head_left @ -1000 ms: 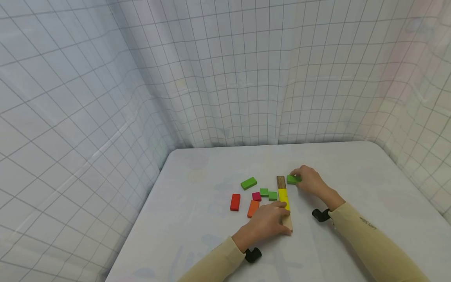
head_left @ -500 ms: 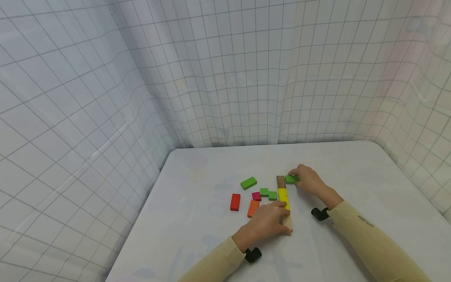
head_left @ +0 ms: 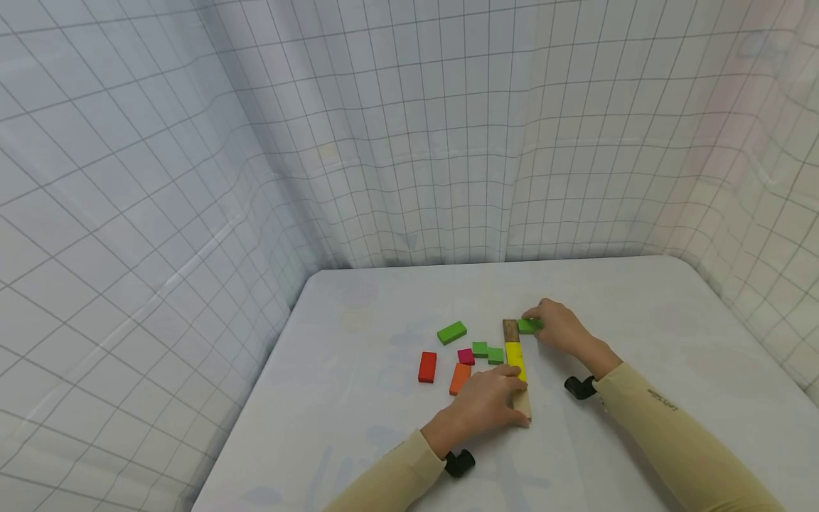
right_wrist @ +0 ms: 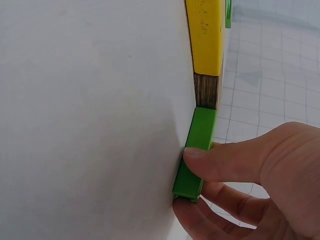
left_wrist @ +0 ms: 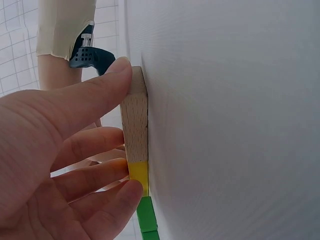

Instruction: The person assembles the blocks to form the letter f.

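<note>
In the head view a row of blocks runs away from me: a plain wooden block (head_left: 522,404), a yellow block (head_left: 515,355) and a dark brown block (head_left: 510,331). My left hand (head_left: 481,404) holds the plain wooden block, thumb at its near end and fingers along the left side, some reaching the yellow block. My right hand (head_left: 563,331) pinches a green block (right_wrist: 199,132) lying crosswise. Its left end meets the brown block's right side at the far end of the row. The hand covers the green block's right part in the head view.
Left of the row lie two small green blocks (head_left: 480,349), a small pink block (head_left: 466,357), an orange block (head_left: 459,379), a red block (head_left: 427,367) and a longer green block (head_left: 452,332). White gridded curtains (head_left: 409,142) surround the white table (head_left: 358,313).
My right hand has slid the green block slightly left, up against the brown block. The left hand and the other blocks have stayed put.
</note>
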The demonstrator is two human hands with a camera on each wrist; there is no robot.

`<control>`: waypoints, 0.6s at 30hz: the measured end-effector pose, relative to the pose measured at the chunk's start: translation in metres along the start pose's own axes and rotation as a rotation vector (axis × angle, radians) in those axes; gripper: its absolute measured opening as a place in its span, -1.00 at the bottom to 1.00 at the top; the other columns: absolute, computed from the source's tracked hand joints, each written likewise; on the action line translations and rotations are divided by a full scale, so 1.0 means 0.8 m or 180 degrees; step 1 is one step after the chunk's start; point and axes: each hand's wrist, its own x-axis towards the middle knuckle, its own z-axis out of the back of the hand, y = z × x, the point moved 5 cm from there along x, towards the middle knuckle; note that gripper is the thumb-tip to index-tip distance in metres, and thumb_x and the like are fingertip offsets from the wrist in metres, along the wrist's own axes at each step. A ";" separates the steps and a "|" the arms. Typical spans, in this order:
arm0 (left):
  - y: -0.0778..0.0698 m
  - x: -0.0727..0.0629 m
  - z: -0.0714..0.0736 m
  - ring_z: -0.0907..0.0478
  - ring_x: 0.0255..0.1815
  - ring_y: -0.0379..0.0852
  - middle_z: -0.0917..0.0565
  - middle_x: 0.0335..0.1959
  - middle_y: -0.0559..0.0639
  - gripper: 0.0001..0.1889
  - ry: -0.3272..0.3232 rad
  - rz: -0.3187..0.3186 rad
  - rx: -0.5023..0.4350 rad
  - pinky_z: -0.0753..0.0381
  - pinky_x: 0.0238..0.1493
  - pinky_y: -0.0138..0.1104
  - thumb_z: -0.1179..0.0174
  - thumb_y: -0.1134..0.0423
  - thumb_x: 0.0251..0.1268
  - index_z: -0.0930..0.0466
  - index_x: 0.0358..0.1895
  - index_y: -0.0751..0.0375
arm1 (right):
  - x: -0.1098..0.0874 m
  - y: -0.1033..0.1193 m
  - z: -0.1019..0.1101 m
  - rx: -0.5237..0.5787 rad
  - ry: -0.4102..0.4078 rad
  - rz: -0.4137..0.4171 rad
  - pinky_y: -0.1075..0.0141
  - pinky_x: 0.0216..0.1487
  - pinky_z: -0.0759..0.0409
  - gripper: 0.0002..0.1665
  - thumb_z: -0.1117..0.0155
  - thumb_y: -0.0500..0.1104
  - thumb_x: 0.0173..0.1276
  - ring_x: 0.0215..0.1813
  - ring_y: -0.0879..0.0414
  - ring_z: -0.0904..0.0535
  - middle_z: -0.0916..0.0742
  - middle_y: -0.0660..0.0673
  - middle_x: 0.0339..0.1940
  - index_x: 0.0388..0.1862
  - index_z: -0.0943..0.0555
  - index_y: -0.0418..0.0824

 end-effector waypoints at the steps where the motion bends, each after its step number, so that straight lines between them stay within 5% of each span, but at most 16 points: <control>1: 0.000 0.000 0.000 -0.44 0.33 -0.25 -0.52 0.33 -0.19 -0.41 0.0007 0.0010 0.0002 -0.52 0.15 -0.35 -0.48 -0.21 0.05 -0.69 0.18 -0.11 | 0.000 0.000 0.000 0.0005 -0.0001 0.0001 -0.07 0.02 -0.58 -0.55 -0.35 -0.47 0.19 -0.04 -0.15 -0.59 -0.66 -0.28 -0.08 0.10 -0.70 -0.32; 18: 0.001 -0.001 0.001 -0.44 0.34 -0.24 -0.51 0.34 -0.20 -0.41 0.0003 0.0020 -0.0007 -0.50 0.18 -0.36 -0.48 -0.21 0.06 -0.69 0.18 -0.11 | 0.001 -0.001 -0.001 0.0072 0.0009 -0.0034 -0.06 0.02 -0.57 -0.50 -0.32 -0.50 0.18 -0.06 -0.12 -0.57 -0.64 -0.24 -0.10 0.13 -0.70 -0.30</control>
